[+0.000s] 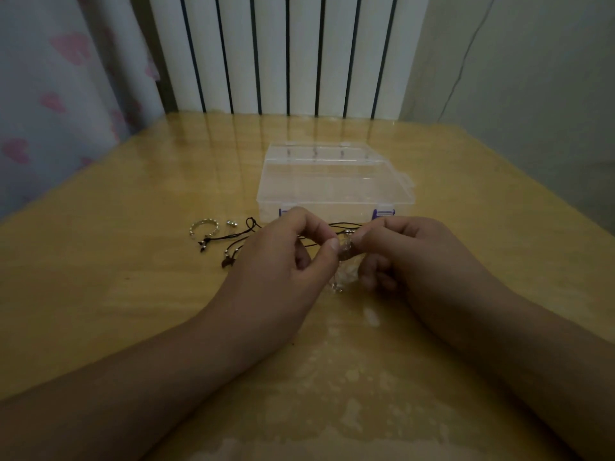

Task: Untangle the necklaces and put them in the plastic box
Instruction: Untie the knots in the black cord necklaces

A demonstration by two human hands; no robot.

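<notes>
Together over the near middle of the table (pixel 133 294), the left hand (pixel 283 257) and right hand (pixel 409 257) pinch one small knot of the necklaces (pixel 344 251) between thumbs and forefingers. From that pinch the black cords (pixel 248 232) run leftward and slightly away, lying mostly left-right, nearer the left hand. Beyond the knuckles, almost touching them, sits the plastic box (pixel 332 184), lid seemingly shut, so freed strands would travel straight forward. A silvery ring (pixel 204 227) lies far left.
</notes>
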